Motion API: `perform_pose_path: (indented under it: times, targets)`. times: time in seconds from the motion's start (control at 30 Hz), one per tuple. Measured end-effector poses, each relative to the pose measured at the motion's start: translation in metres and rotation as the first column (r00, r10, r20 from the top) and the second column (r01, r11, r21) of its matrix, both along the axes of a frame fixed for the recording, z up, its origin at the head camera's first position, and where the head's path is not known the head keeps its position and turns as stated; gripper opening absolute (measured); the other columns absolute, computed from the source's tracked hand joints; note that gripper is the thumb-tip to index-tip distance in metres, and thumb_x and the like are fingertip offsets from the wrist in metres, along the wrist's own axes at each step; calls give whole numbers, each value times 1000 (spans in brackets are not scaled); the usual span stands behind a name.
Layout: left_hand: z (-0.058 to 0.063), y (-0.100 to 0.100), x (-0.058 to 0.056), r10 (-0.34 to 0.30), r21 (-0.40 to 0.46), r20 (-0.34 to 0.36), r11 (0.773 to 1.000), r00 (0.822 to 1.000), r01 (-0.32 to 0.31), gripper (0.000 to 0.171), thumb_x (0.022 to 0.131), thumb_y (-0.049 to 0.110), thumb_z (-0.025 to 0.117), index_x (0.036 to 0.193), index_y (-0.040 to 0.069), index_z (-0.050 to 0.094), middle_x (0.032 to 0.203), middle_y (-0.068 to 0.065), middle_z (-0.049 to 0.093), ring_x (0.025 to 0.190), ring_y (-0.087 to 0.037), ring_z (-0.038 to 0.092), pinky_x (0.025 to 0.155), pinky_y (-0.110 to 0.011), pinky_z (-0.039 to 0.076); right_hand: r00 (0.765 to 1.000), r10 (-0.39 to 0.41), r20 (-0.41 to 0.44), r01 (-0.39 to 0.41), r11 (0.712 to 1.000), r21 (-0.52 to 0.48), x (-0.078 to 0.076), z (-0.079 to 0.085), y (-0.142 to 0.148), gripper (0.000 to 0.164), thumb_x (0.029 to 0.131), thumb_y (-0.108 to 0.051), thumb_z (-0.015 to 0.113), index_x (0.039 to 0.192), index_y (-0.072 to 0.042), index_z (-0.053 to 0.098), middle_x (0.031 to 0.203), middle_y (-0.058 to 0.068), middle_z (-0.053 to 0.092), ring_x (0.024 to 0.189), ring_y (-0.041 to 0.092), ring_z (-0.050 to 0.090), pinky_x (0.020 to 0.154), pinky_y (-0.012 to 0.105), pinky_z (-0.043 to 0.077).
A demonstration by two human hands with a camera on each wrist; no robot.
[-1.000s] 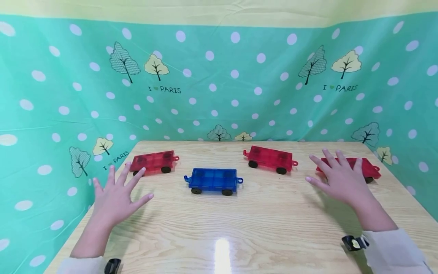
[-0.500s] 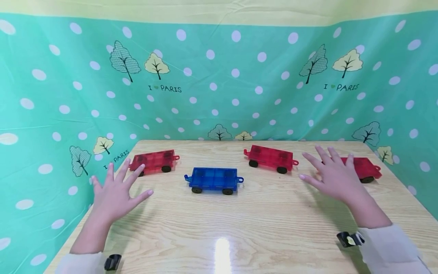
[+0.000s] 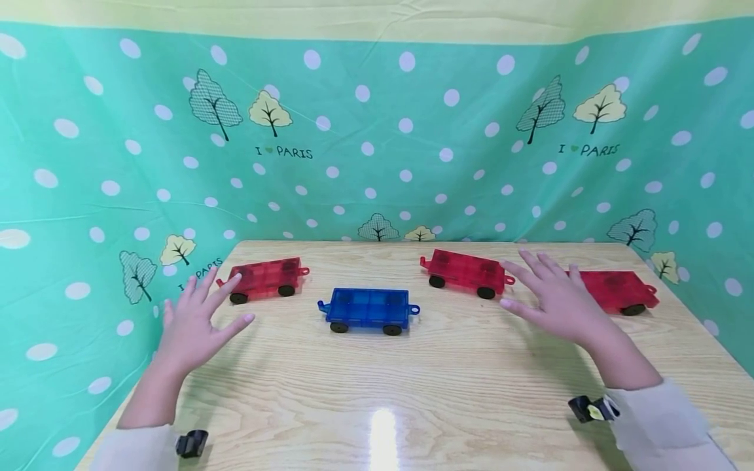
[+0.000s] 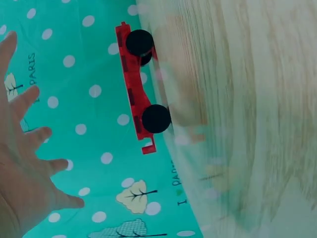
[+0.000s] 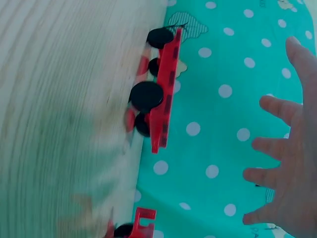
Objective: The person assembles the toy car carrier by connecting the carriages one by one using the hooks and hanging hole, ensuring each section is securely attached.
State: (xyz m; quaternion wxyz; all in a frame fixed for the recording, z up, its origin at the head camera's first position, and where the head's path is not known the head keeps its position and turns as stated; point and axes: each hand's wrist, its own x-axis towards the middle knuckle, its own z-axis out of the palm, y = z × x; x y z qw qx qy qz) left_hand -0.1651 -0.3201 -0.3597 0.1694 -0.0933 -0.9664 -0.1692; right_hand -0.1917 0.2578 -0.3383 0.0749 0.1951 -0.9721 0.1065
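Observation:
My left hand [image 3: 191,327] hovers over the table's left side with its fingers spread, holding nothing. Just beyond its fingertips stands a red toy train wagon [image 3: 265,278] on black wheels, also seen side-on in the left wrist view. Above the right side, my right hand [image 3: 559,297] is spread with nothing in it. Its fingers partly cover the left end of the far-right red wagon [image 3: 618,291]. Left of that hand is another red wagon [image 3: 465,271], its ring end close to the fingertips. A translucent blue wagon [image 3: 368,309] stands between the hands, hook to the left.
The light wooden table [image 3: 377,373] reflects a bright light near its front. A green dotted cloth [image 3: 377,131] with printed trees hangs behind it and along both sides. Each sleeve cuff has a black wrist camera [image 3: 192,443] on it.
My right hand has moved left, uncovering more of the far-right red wagon. The left hand has shifted slightly left, its fingers drawing a little closer together. The wagons have stayed put.

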Motion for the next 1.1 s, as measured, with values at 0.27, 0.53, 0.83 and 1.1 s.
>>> perform_pose_path:
  times: [0.27,0.53,0.83,1.1]
  targets:
    - [-5,-3,-8,-44,163,-33,985,998,49,71,90,40,68,152,23,37,161,-14,16,143,-50,7,98,-81,4,997,81,17,-79,992,-94,-2,2,-19,74,91,-53,61,153,-21,35,159,20,20,142,47,17,103,77,5]
    - [-7,-3,-16,-61,284,-9,957,998,60,68,90,35,69,150,21,41,160,-15,18,142,-50,11,94,-81,16,991,130,-7,-130,984,-122,-5,3,-37,72,90,-54,61,152,-24,37,159,15,22,143,41,19,105,74,9]
    - [-8,-2,-25,-114,414,27,905,993,92,64,91,28,70,147,14,45,159,-16,20,144,-45,13,96,-78,21,982,190,24,-184,972,-144,-8,5,-58,75,89,-58,61,152,-26,36,159,13,22,145,38,17,109,70,8]
    - [-8,-8,-33,-146,512,63,854,987,94,65,91,24,70,149,11,42,159,-15,19,142,-45,16,100,-73,24,959,273,73,-251,942,-221,-11,9,-75,80,85,-59,66,152,-28,36,160,9,23,145,36,19,108,69,14]
